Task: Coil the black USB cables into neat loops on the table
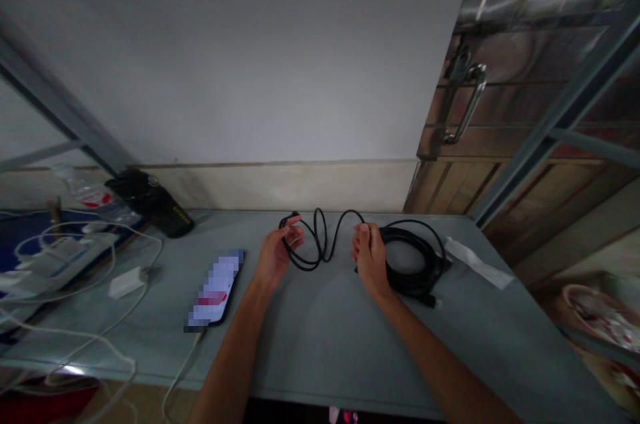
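A black cable [414, 281] lies partly coiled on the grey table, in a thick ring just right of my right hand [371, 256]. That hand's fingers are closed around a single strand of it. From there the strand arches across to my left hand [278, 249], whose thumb and fingers hold a few loose loops. A dark connector [427, 301] pokes out at the near side of the ring. My palms and the exact grip points are partly hidden.
A phone [216, 287] with a white charging lead lies on the left. Beyond it are a white charger [126, 283], a power strip [65, 257], a black bottle [150, 201] and a clear bottle [93, 191]. A white strip [479, 263] sits right of the coil, near the metal frame.
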A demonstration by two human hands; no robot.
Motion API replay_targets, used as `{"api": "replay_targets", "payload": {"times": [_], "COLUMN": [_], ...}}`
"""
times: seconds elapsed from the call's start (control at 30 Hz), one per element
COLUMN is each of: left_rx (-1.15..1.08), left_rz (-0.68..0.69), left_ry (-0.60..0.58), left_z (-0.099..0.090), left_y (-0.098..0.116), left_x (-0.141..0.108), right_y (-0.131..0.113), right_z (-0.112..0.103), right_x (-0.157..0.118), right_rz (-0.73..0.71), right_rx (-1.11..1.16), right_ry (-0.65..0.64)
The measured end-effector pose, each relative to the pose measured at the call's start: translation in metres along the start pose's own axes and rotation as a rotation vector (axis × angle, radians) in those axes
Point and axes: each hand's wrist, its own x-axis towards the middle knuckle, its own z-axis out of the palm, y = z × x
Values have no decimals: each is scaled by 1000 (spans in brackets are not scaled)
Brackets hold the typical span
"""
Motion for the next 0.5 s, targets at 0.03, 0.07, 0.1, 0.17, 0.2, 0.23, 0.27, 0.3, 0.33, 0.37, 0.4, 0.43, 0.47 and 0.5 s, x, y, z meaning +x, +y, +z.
{"api": "replay_targets", "payload": {"times": [0.03,0.07,0.1,0.17,0.2,0.23,0.27,0.3,0.33,0.37,0.4,0.43,0.47,0.5], "left_rx": [21,44,70,126,158,195,235,280,329,379,428,475,516,550], "left_rz": [15,29,44,71,85,100,116,136,160,187,216,244,271,294], "left_ry": [7,15,23,49,67,91,121,156,194,232,270,304,334,360], "left_z": [-1,-1,-2,-6,-8,-11,-13,-16,-19,-22,-25,-28,-30,-32], "left_y": [0,-1,-1,-5,-7,-9,-12,-15,-18,-21,-23,-25,-26,-27], "left_x": [-1,-1,0,2,4,7,9,11,14,15,17,18,19,19], "right_y": [-1,-3,-4,-8,-10,-11,-13,-15,-16,-17,-18,-19,-20,-20], "right_z": [1,2,3,2,2,1,0,-1,-3,-4,-6,-8,-9,-11], "right_x": [1,2,3,4,4,5,5,6,7,9,10,13,15,19], "right_rz": [9,15,18,18,16,12,7,1,-7,-15,-23,-30,-36,-41], "right_rx": [40,77,112,170,196,220,242,263,284,306,328,351,377,404], "right_ry": [21,39,52,61,62,62,60,59,59,61,66,74,84,95]}}
